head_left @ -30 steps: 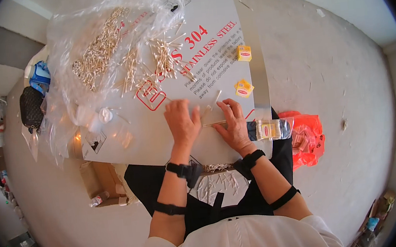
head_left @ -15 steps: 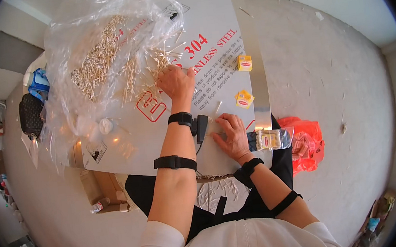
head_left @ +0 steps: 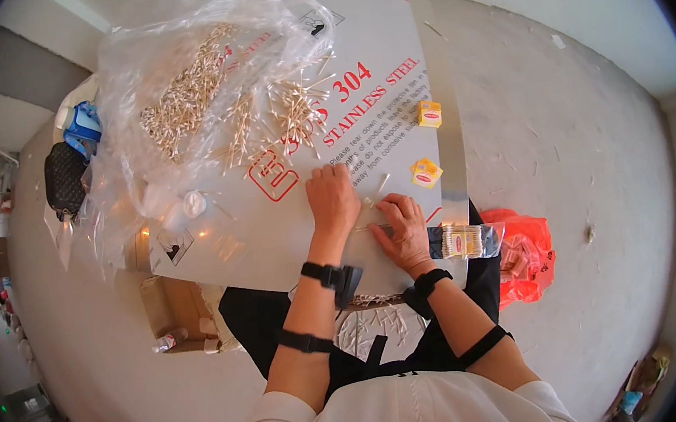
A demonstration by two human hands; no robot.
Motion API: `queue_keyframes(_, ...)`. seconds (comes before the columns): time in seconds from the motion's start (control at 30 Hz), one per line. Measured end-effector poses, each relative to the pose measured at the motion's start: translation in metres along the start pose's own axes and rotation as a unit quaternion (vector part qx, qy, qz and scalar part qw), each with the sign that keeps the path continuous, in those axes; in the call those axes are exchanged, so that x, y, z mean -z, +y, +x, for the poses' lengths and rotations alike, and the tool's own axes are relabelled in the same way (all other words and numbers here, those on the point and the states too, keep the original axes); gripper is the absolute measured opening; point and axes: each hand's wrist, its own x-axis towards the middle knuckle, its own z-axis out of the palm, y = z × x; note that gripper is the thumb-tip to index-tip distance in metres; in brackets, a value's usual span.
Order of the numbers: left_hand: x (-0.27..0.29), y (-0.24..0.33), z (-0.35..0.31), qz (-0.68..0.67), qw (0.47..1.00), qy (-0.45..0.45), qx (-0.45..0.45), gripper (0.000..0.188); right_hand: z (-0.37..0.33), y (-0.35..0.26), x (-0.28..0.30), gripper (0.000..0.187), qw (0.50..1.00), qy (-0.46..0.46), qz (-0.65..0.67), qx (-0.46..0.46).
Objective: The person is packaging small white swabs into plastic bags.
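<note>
My left hand (head_left: 332, 203) is low over the film-covered steel sheet, its fingers curled downward; whatever is in them is hidden. My right hand (head_left: 406, 233) rests on the sheet beside it, thumb and fingers apart, with a cotton swab (head_left: 363, 228) by the thumb. Another single cotton swab (head_left: 384, 182) lies just beyond its fingertips. Farther up, a loose pile of cotton swabs (head_left: 294, 108) spills from a clear plastic bag (head_left: 122, 77) that holds many more.
Two small yellow boxes (head_left: 429, 114) (head_left: 426, 173) stand near the sheet's right edge. A clear pack of cotton swabs (head_left: 462, 241) lies at the near right corner, next to a red plastic bag (head_left: 524, 253). A white-capped bottle (head_left: 194, 203) sits at left, above an open cardboard box (head_left: 171, 311).
My left hand has drawn back from the swab pile toward me and now sits beside my right hand. My right hand has barely moved. The view has shifted slightly.
</note>
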Motion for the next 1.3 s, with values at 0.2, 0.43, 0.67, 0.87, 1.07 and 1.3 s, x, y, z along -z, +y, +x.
queue_keyframes(0.2,0.019,-0.078,0.02,-0.073,0.985,0.121,-0.102,0.027,0.001,-0.005,0.002,0.039,1.0,-0.01,0.003,-0.006)
queue_keyframes(0.43,0.027,-0.118,0.062,-0.085,0.984,0.039,-0.152,0.023,0.0,-0.004,0.002,0.043,1.0,-0.001,0.0,-0.01)
queue_keyframes(0.67,-0.006,-0.05,0.038,-0.098,0.987,0.041,-0.118,0.017,0.001,-0.002,0.002,0.042,1.0,-0.011,0.01,0.0)
queue_keyframes(0.87,-0.006,-0.023,0.022,-0.155,0.984,0.065,-0.056,0.019,0.001,0.0,0.002,0.041,1.0,-0.005,0.013,-0.004)
queue_keyframes(1.07,-0.008,-0.035,0.06,-0.034,0.996,0.05,0.069,0.017,0.002,-0.005,0.0,0.039,1.0,-0.002,0.017,0.005)
queue_keyframes(1.3,-0.005,-0.017,0.022,-0.091,0.99,-0.029,-0.105,0.007,-0.004,0.002,0.002,0.034,1.0,0.012,0.012,0.001)
